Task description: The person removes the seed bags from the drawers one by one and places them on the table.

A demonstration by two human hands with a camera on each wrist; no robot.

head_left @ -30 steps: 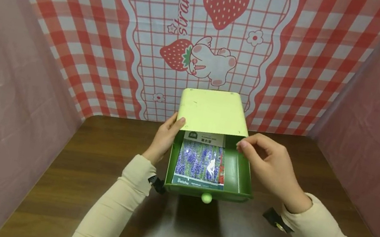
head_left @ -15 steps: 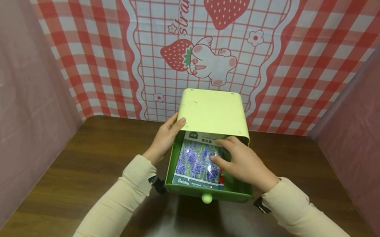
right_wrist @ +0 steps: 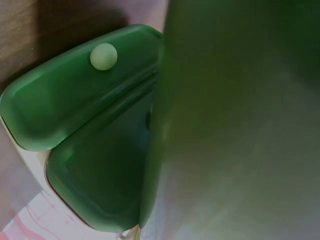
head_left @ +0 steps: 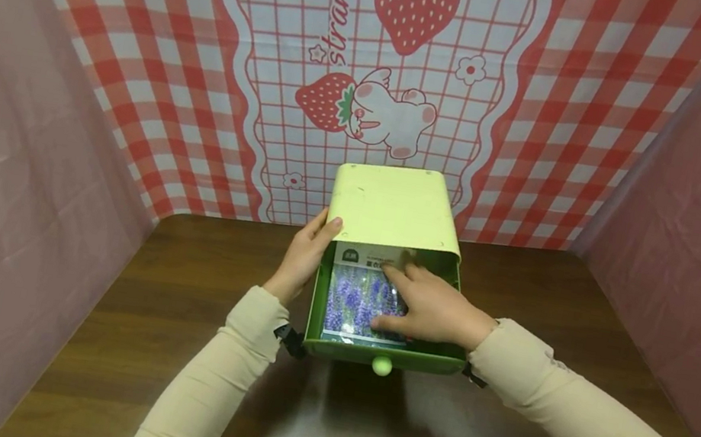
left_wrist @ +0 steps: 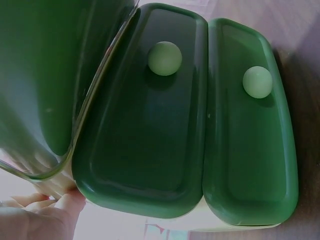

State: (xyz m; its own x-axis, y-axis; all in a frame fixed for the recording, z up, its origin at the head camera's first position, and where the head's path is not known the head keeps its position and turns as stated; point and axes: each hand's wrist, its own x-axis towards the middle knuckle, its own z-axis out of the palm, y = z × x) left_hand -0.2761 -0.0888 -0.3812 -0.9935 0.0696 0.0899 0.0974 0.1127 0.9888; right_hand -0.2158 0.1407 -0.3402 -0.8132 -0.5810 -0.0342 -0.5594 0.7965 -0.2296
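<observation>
A small pale yellow cabinet (head_left: 397, 207) stands with its green top drawer (head_left: 410, 358) pulled out. Inside the drawer lies a seed packet (head_left: 354, 298) printed with purple flowers. My right hand (head_left: 436, 309) reaches in over the packet, its fingers spread on its right part, which they cover. Along the cabinet's upper left side rests my left hand (head_left: 304, 257), thumb at the front top corner. Only some of that hand shows in the left wrist view, beside the cabinet. In the right wrist view the right hand is hidden behind the drawer.
Below the drawn-out one are two closed drawers, the middle drawer (left_wrist: 145, 130) and the bottom drawer (left_wrist: 250, 145), with round pale knobs. The cabinet stands on a brown wooden table (head_left: 183, 345). Behind it hangs a red-checked strawberry cloth (head_left: 161, 63); pink curtains (head_left: 696, 191) flank both sides.
My right hand has moved left from the drawer's right edge onto the packet, its fingers spreading. The packet has shifted slightly toward the drawer front. The left hand stays in place.
</observation>
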